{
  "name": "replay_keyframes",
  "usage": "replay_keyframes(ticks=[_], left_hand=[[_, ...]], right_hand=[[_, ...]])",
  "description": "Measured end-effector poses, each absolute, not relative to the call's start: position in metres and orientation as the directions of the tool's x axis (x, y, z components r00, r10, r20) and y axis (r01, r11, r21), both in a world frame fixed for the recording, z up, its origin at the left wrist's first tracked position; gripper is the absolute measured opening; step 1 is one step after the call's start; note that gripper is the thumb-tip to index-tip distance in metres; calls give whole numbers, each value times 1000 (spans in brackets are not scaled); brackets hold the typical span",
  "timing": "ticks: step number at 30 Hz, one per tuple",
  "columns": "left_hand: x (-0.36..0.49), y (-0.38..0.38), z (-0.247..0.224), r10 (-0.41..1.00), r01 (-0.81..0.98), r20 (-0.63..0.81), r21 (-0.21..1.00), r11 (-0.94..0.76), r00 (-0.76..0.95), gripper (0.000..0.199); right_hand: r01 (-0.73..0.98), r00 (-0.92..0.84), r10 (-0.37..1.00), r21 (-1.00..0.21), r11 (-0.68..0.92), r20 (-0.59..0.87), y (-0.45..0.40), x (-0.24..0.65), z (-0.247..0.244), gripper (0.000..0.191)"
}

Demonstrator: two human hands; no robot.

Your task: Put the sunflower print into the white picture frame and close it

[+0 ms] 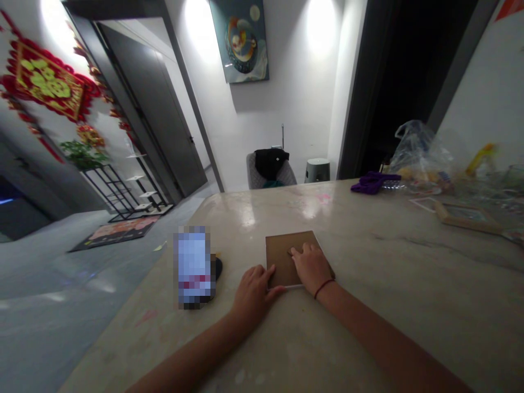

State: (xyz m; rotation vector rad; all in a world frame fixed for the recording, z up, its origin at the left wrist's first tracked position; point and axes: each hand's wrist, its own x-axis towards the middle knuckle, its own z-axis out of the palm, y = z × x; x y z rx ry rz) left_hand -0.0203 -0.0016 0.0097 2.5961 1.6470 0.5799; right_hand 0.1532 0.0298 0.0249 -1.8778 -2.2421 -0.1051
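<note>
A flat brown square board (282, 262) with a pale edge lies on the table in front of me. My left hand (254, 289) grips its near left corner, fingers at the left side and thumb along the near edge. Over the right half of the board rests my right hand (313, 267), wearing a thin dark cord at the wrist. Its fingers are curled down near the board's middle, around a small dark-edged piece (290, 251) too small to identify.
To the left stands a phone with a blurred screen (194, 265), a dark round object (218, 266) behind it. At the right lie a purple cloth (370, 183), a clear plastic bag (421, 158) and a wooden frame (466, 219). A chair (251, 172) stands beyond the marbled table (393, 295).
</note>
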Motion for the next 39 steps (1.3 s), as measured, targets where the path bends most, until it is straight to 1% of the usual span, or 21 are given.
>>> replay_keyframes(ticks=[4,7,9,13,16,19,21,23,28,31,34,36,39], left_hand=[[-21,-2,10,867,863,315,210,-460,386,51],[-21,-4,12,860,866,330,185,-464,390,48],[-21,-5,13,857,874,341,162,-459,386,47],[-22,-6,15,838,886,399,117,-450,372,44],[-23,-4,14,795,850,431,109,-515,427,34],[-22,-2,12,741,765,394,131,-630,543,26],[-21,-1,11,730,733,367,161,-661,577,27],[-21,0,10,735,729,363,183,-659,573,28],[-21,-1,9,733,727,382,193,-658,562,26],[-21,-2,10,742,738,370,187,-649,559,27],[-20,-4,13,761,757,334,177,-630,556,28],[-21,-4,14,778,776,314,166,-609,544,30],[-21,-2,15,817,819,284,147,-555,502,31]], right_hand=[[979,-153,963,-99,178,221,29,153,24,29],[972,-139,955,-151,183,261,30,154,23,28],[954,-127,951,-226,194,283,32,158,20,27],[865,-113,950,-441,238,290,41,174,13,27],[741,-219,944,-587,326,247,51,193,7,28],[645,-330,914,-650,401,237,56,207,3,29],[646,-347,904,-636,423,249,56,210,1,30],[690,-348,901,-580,433,258,53,207,1,35],[823,-385,890,-345,451,244,44,195,0,45],[867,-380,902,-261,424,204,41,191,-1,48],[881,-348,911,-254,398,221,39,189,-1,50],[885,-294,910,-276,374,293,38,187,0,47],[882,-188,889,-327,340,417,37,183,2,36]])
